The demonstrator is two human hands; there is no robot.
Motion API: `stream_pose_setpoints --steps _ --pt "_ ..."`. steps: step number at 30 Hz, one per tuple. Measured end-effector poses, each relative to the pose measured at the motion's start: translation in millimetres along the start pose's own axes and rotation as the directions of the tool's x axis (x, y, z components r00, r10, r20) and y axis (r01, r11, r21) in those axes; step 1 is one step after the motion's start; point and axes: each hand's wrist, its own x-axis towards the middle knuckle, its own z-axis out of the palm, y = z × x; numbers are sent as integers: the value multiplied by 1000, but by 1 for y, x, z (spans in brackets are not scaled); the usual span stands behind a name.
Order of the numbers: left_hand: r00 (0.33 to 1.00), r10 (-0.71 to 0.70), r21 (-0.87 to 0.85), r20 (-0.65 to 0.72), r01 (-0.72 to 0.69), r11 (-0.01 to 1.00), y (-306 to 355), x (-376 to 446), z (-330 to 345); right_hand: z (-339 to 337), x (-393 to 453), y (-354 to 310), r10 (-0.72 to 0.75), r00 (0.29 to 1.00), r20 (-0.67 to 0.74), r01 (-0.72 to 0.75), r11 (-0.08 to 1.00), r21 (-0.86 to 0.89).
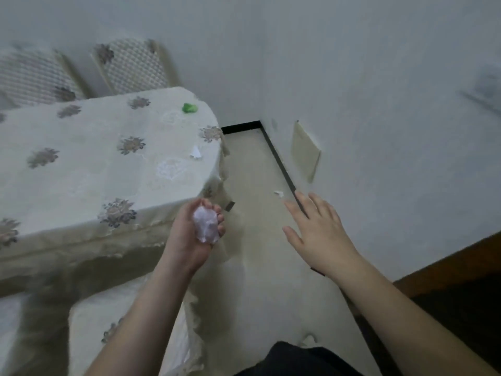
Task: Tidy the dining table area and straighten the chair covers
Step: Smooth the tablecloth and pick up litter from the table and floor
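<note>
The left hand (193,234) grips a crumpled white paper wad (205,225) at the worktop's (81,164) near corner. The right hand (318,229) is spread flat over the floor (257,172), near a small white scrap (278,194). Farther off, a white paper piece (195,152) and a green lump (189,107) lie on the worktop, before two covered chairs (130,67).

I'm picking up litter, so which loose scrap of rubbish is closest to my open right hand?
The small white scrap on the floor, just beyond the right hand. The white paper scrap and green piece lie on the table, farther away.
</note>
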Motion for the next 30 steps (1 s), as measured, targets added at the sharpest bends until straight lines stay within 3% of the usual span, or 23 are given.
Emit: stream_pose_setpoints --steps 9,16,30 --pt "978 92 -63 -189 -105 992 23 103 20 18 150 31 -185 982 35 182 980 81" --pt "956 143 -83 -257 -170 982 40 167 44 12 256 54 -328 942 67 319 941 116" --pt "898 168 -173 -408 -256 951 93 253 -6 58 405 -26 -576 808 122 549 812 200"
